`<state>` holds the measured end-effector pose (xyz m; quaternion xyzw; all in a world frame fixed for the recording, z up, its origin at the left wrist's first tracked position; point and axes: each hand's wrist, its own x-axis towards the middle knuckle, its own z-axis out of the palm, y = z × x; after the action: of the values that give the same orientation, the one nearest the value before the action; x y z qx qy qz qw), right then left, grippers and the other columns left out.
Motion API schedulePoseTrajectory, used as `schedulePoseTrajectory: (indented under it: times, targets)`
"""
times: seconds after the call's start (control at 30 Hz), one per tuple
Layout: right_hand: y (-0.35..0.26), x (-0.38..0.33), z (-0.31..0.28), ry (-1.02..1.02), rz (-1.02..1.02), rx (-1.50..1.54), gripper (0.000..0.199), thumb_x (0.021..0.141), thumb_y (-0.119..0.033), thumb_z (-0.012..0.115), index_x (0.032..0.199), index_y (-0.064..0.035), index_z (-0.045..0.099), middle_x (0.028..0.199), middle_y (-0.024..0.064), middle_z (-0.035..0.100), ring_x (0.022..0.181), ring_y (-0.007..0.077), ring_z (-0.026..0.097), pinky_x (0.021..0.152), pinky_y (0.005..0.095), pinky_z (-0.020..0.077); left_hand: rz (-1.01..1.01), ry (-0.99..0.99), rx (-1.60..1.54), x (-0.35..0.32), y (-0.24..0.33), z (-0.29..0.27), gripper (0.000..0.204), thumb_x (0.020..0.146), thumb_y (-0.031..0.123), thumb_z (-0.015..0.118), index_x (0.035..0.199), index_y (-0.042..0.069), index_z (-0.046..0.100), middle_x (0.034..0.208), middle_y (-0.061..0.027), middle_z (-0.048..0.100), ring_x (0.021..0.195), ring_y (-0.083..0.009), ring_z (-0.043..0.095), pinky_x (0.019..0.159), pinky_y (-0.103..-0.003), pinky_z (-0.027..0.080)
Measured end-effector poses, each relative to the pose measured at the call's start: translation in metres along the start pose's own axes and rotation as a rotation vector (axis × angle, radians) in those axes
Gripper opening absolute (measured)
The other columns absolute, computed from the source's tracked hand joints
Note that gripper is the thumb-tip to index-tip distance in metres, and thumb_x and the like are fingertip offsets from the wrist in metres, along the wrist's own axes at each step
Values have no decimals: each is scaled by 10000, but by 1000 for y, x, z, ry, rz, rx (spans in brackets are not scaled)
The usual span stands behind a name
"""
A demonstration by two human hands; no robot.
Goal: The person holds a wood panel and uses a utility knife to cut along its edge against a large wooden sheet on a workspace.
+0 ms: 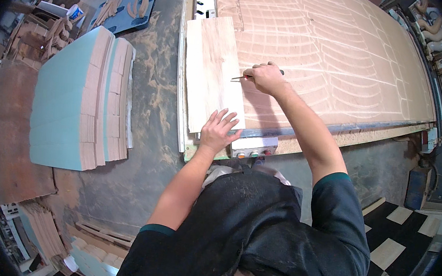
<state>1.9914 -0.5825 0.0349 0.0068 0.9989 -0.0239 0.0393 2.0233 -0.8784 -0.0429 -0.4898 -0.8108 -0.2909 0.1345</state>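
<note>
A pale wooden board (209, 67) lies lengthwise along the left side of a large work table. My left hand (217, 131) rests on the board's near end, its fingers spread and laid flat. Over the board's right edge, my right hand (265, 78) is closed around a slim tool with a thin blade (236, 79). The tool's dark handle end sticks out on the far side of my fist, and a bit of red shows near the blade. Its tip points left over the board; whether it touches the wood I cannot tell.
The brown table top (335, 58) carries curved cut grooves. A control box (254, 147) with coloured buttons sits at its near edge. Stacked panels with light-blue tops (65, 101) stand at left. Farther off, a blue pallet (132, 9) holds curved wooden pieces. Sawdust covers the floor between.
</note>
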Motion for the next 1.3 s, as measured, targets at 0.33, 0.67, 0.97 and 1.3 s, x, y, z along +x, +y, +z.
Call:
schedulePoseTrajectory:
  times: [0.33, 0.67, 0.97, 1.3]
  targets:
    - [34, -5, 7, -73, -23, -93, 274, 1026, -209, 666, 1236, -286, 825, 1076, 56, 836, 1066, 251, 786, 1077, 514, 484, -34, -16, -18, -4, -1, 4, 318, 890, 394, 899, 1119, 174, 877, 1336, 14, 818, 1338, -255, 724, 1176, -498, 567]
    - [45, -18, 3, -77, 78, 83, 255, 1082, -338, 663, 1276, -261, 811, 1085, 58, 837, 1038, 278, 785, 988, 490, 521, -30, -6, -29, -2, -2, 2, 307, 886, 377, 901, 1113, 170, 880, 1331, 12, 820, 1333, -258, 728, 1170, -498, 570]
    - [40, -48, 11, -19, 221, 299, 307, 1061, -451, 695, 1256, -243, 809, 1067, 93, 839, 1025, 338, 788, 966, 501, 552, -15, 18, -22, -1, -2, 3, 272, 870, 357, 909, 1066, 170, 885, 1299, 9, 829, 1306, -253, 740, 1153, -493, 581]
    - [42, -65, 12, 27, 220, 327, 297, 1034, -407, 745, 1249, -215, 815, 1057, 119, 827, 973, 360, 785, 865, 468, 619, -4, 25, -2, -3, -3, 5, 281, 864, 352, 914, 1071, 165, 880, 1305, 6, 825, 1312, -251, 734, 1144, -496, 584]
